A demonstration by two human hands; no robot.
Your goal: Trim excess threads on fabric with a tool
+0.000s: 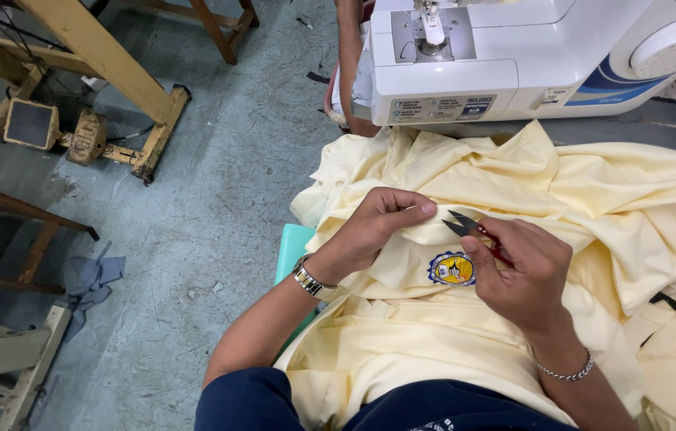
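1. Grey concrete floor [218, 199], scuffed, with wooden frame legs [106, 60] at the far left and a scrap of grey cloth [90, 279] lying near them.
2. White sewing machine [513, 56] with a blue stripe, at the far edge of the bench; its needle area faces the seated person.
3. Pale yellow garment [593, 191], heaped from the front of the machine down onto the person's lap, much folded.
4. Round embroidered badge [451, 269], blue and yellow, on the garment, between the two hands.
5. Left hand [374, 227]: fingers curled, pinching a fold of the yellow cloth just above the badge; metal watch [310, 279] on the wrist.
6. Right hand [525, 271]: closed around small thread snips [465, 225] with a red grip, dark blades parted and pointing at the pinched fold, close to the left fingertips. Chain bracelet [565, 373] on the wrist.
7. Teal seat edge [294, 247], showing beside the left forearm.
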